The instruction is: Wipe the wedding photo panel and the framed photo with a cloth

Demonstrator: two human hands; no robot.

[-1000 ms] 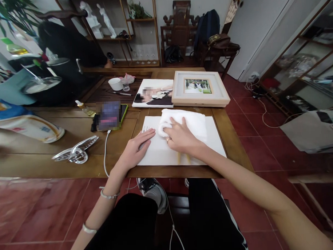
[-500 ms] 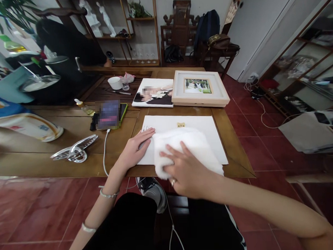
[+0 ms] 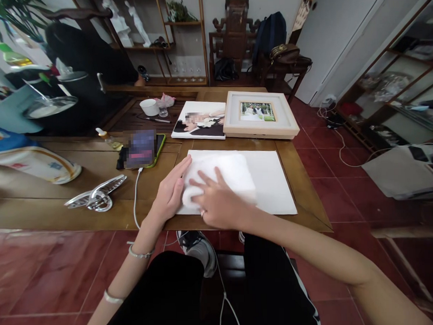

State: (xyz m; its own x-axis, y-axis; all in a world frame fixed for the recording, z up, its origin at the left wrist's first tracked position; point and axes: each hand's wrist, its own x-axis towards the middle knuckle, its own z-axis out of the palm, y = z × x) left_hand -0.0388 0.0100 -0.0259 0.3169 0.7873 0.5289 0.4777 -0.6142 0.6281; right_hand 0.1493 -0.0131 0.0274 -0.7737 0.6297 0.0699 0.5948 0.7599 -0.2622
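A white fluffy cloth [image 3: 234,173] lies on a flat white board [image 3: 270,179] near the table's front edge. Spread across the cloth is my right hand [image 3: 218,200], its fingers apart and pressing down, slightly blurred by motion. My left hand [image 3: 169,192] rests flat along the board's left edge, fingers stretched out, close beside the cloth. The cloth covers the board's left and middle parts; the board's right side shows bare.
Behind the board are a wood-framed photo [image 3: 261,116] and a photo panel [image 3: 199,120]. To the left lie a silver hair claw [image 3: 97,194], a phone [image 3: 141,149] with a white cable, and a small dropper bottle [image 3: 109,139]. A white cup [image 3: 149,108] stands farther back.
My right hand has slid the cloth left across the board, towards my left hand. The small tan bow-shaped piece on the board is now hidden. My left hand has shifted slightly left.
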